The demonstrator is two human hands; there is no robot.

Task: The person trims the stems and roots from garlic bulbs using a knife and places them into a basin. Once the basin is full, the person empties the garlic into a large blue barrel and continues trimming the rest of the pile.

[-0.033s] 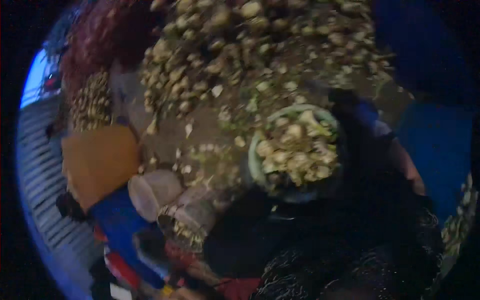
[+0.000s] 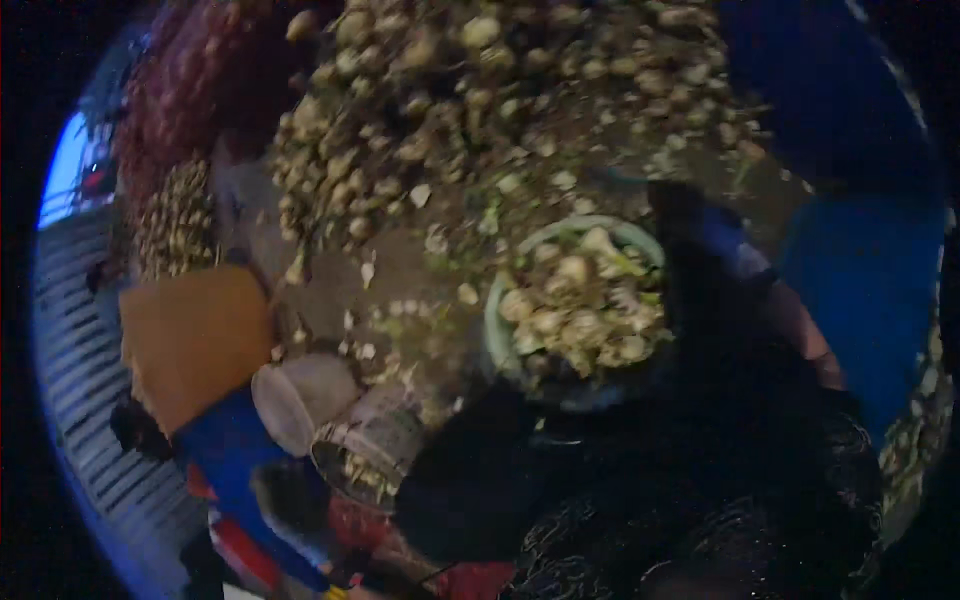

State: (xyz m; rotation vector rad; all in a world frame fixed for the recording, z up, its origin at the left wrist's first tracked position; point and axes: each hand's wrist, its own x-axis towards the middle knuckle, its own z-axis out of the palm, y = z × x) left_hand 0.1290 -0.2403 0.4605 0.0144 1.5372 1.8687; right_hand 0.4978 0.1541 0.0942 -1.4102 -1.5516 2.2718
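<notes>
A pale green bucket point(image 2: 492, 318) heaped with garlic bulbs point(image 2: 575, 300) stands against my dark clothing. Beside its far right rim is my right hand point(image 2: 680, 205), in a dark glove with a blue cuff. Its fingers melt into the shadow, so I cannot make out whether they touch the rim or hold anything. Low on the left, my left hand point(image 2: 288, 497), in a dark grey glove, is over a blue surface point(image 2: 222, 432). Blur and dim light hide how its fingers are set.
A large heap of garlic point(image 2: 430, 110) spreads across the far ground, with loose skins nearer. Two pale tubs point(image 2: 310, 395) lie tipped at the left, one holding small pieces. Beyond them are a tan box point(image 2: 200, 335) and reddish net sacks point(image 2: 190, 100). Blue sheeting point(image 2: 860, 300) hangs right.
The whole view has shifted slightly, so the bucket and heap appear a little further left. My left hand sits slightly further left in the picture. No grasp or release shows.
</notes>
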